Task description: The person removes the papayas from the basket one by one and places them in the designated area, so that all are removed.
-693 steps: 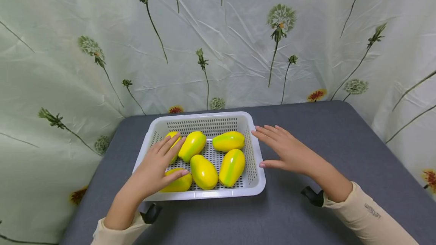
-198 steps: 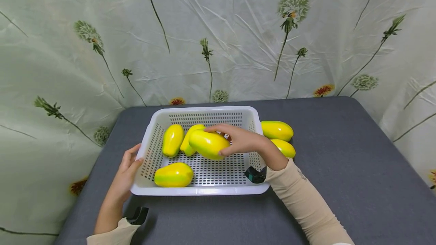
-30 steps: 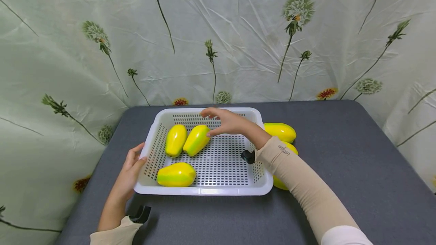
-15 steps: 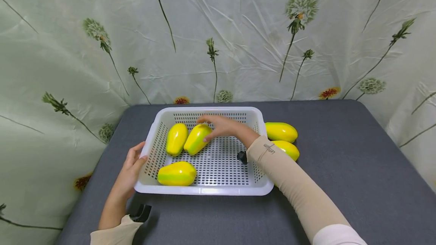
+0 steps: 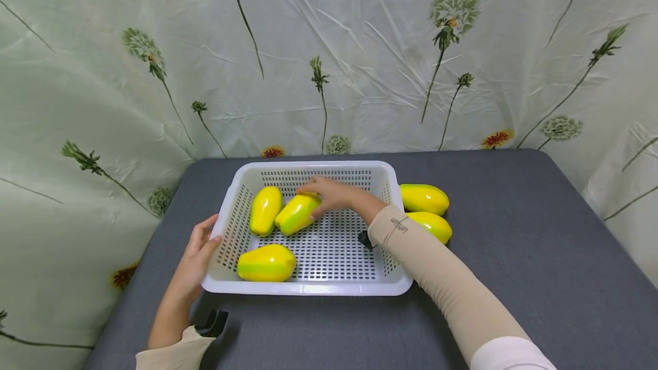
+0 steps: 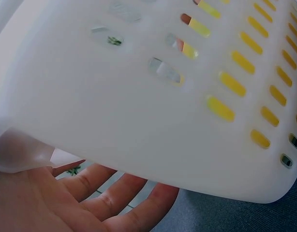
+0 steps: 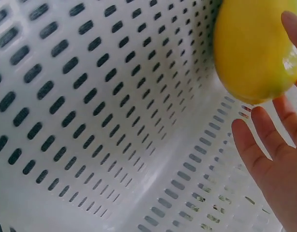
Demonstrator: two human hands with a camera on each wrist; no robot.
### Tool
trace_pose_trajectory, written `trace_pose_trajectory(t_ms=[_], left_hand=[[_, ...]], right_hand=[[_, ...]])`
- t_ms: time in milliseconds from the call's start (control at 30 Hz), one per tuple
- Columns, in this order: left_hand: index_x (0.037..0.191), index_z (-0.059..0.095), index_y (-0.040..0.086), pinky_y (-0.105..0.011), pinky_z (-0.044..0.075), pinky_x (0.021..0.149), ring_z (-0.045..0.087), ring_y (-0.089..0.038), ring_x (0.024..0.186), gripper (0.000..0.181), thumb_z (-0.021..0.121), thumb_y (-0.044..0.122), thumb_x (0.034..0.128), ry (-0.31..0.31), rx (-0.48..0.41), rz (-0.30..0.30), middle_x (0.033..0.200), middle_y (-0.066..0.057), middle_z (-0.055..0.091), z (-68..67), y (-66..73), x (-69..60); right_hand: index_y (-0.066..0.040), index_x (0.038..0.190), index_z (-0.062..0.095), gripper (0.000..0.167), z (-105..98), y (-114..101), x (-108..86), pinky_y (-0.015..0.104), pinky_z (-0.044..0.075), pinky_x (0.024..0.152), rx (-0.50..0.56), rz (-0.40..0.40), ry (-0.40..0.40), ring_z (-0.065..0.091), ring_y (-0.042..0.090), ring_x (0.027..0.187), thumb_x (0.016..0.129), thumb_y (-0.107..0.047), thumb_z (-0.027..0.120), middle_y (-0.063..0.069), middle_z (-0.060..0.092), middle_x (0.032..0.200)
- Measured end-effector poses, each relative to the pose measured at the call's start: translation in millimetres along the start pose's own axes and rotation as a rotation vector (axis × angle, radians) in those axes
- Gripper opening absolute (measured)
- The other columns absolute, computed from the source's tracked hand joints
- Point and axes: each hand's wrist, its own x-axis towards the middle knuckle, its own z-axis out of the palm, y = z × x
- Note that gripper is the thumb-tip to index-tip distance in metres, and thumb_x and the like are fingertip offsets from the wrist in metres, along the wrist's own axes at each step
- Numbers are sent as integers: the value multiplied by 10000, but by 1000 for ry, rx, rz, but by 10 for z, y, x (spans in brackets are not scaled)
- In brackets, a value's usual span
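A white perforated basket (image 5: 354, 289) holds three yellow-green papaya-like fruits. The left hand (image 5: 190, 264) grips the basket's left rim, thumb on the rim; in the left wrist view its fingers (image 6: 134, 195) lie at the edge of the basket wall (image 6: 114, 106). Inside the basket, the right hand (image 5: 336, 196) has thumb and fingers round the right end of the middle fruit (image 5: 295, 216). The right wrist view shows that fruit (image 7: 255, 48) between the thumb and fingers of the right hand (image 7: 279, 164). Beside it lies another fruit (image 5: 265, 210), and one is at the front left (image 5: 266, 263).
Two more yellow fruits, one farther back (image 5: 424, 198) and one nearer (image 5: 433, 226), lie on the grey tabletop (image 5: 514, 233) just right of the basket, the nearer partly behind the right sleeve. A pale floral curtain (image 5: 375, 73) hangs behind the table.
The right hand has come down onto the middle fruit and closed round its right end; that fruit has turned slightly. The left hand keeps its hold on the basket rim.
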Motion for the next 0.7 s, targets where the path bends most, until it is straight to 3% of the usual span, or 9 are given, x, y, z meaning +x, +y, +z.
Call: trace_pose_trajectory(t_ms=[233,533,700], left_hand=[[1398,102,74,-445,495,661,519,-200,961,485,320,207,986,2,-1,-8,1312,-235,301,-5,-16,-4],[1396,103,76,-465,489,671,475,-339,1019,481,316,207,985,6,7,-7,1325,-235,297,1,-9,-2],[1400,99,58,-387,484,695,505,-199,986,484,309,200,988,5,20,9,1313,-236,299,-4,-12,3]], right_hand=[[-113,1276,448,572,25,-17,11,305,293,975,41,-18,-16,404,158,1149,766,-83,708,21,455,1275],[-111,1275,477,581,-16,-63,-18,310,330,930,43,-5,8,410,169,1089,752,-134,729,51,439,1226],[-117,1244,505,549,-64,-55,-32,292,348,896,73,-49,66,407,153,1054,748,-159,737,29,466,1190]])
